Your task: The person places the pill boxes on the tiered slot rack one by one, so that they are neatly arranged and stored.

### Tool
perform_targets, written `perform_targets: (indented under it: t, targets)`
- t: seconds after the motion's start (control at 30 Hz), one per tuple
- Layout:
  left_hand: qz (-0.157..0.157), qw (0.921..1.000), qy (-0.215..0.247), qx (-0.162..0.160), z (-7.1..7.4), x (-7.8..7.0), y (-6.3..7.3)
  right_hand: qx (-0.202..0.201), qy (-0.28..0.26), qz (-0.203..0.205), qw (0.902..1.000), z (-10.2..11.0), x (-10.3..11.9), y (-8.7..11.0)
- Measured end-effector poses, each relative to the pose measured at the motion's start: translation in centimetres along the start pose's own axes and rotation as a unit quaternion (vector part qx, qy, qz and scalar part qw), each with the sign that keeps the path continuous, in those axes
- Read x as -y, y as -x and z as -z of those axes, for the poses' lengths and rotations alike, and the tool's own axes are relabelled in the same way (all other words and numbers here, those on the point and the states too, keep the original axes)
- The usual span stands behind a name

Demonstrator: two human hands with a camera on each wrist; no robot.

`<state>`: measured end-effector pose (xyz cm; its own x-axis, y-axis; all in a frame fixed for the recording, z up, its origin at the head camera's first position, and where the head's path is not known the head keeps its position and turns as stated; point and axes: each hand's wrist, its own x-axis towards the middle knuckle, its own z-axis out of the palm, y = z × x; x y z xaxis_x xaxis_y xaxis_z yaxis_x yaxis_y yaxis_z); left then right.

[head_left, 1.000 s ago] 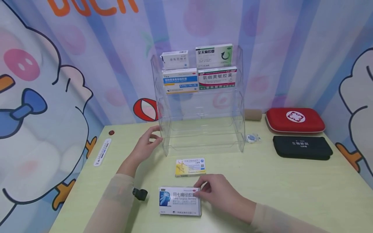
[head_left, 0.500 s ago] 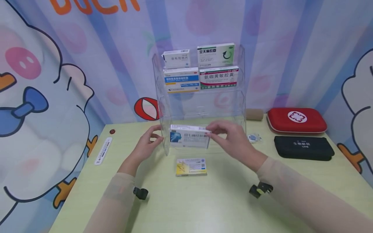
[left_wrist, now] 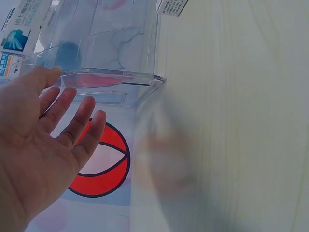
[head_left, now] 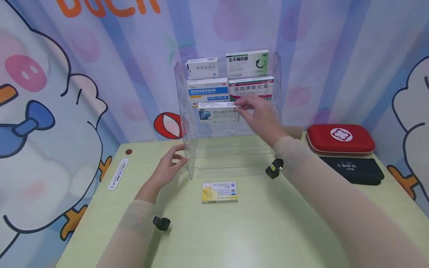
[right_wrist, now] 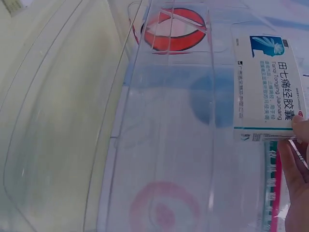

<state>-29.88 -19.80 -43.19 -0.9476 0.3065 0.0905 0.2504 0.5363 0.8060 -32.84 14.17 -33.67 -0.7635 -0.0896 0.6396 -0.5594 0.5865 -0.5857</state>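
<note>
My right hand (head_left: pixel 259 115) pinches the right end of a white medicine box (head_left: pixel 216 114) with a blue head picture. The right wrist view shows the box's front panel (right_wrist: pixel 263 82), thumb on its face. It is held at the third tier of a clear acrylic display rack (head_left: pixel 231 150), just below a blue-and-white medicine box (head_left: pixel 207 91) and a red-and-green one (head_left: pixel 251 87). My left hand (head_left: pixel 167 167) touches the rack's left side; in the left wrist view its fingers (left_wrist: pixel 79 125) are loosely extended. A yellow-and-white medicine box (head_left: pixel 219 192) lies before the rack.
Two medicine boxes, a small white one (head_left: pixel 202 69) and a green-white one (head_left: pixel 248 64), fill the top tier. Right of the rack are a red first-aid case (head_left: pixel 341 138), a black pouch (head_left: pixel 352 170) and a brown roll (head_left: pixel 292 131). A white strip (head_left: pixel 118 174) lies left.
My right hand has lifted the blue-picture medicine box off the table, past the rack's lower tiers, up to the third tier. My left hand has stayed at the rack's side.
</note>
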Motion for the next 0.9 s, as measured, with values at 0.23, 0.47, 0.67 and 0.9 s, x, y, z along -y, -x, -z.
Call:
perform_targets:
  t: [0.23, 0.47, 0.67, 0.9]
  targets:
    - [0.015, 0.9999, 0.007, -0.001, 0.0, 0.0, -0.2, 0.03, -0.03, -0.038, 0.9984, -2.4, -0.3, -0.7]
    - [0.029, 0.9995, 0.007, -0.001, -0.1, 0.1, -0.2, 0.032, -0.013, -0.036, 0.9988, -3.0, 0.5, -0.1]
    - [0.033, 0.9995, 0.006, -0.001, 0.0, 0.3, -0.3, -0.009, -0.012, -0.057, 0.9983, -3.1, 1.0, 3.7]
    - [0.028, 0.9996, 0.008, 0.001, 0.0, 0.2, -0.2, 0.07, -0.048, -0.11, 0.9902, -3.7, 1.8, 10.4]
